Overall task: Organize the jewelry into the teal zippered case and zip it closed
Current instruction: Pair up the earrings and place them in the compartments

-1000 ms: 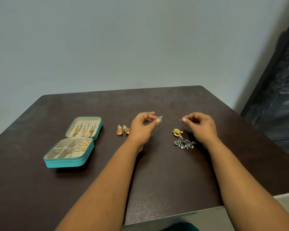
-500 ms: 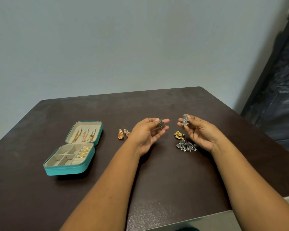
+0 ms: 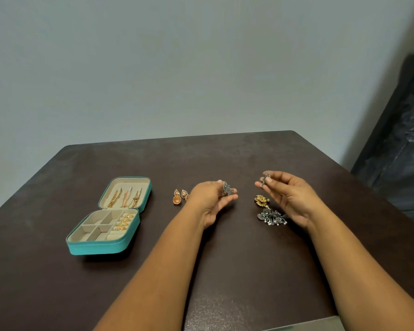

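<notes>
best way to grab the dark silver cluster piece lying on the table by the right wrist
Pinch the dark silver cluster across its dense leafy middle, coming straight down from above. It lies flat on the table, small beads dangle at its near edge, and the gold earring sits close behind, so a side approach looks awkward.

One teal case (image 3: 101,247) – two orange earrings (image 3: 180,197) – two silver earrings (image 3: 227,188) held.

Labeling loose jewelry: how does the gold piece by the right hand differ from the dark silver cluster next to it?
The gold piece is yellow and compact; the dark silver cluster is grey, wider and sprawling, with small pale beads. The gold piece lies farther from the person, the silver cluster nearer. Both rest loose on the dark table, outside the teal case, untouched by either hand.
</notes>
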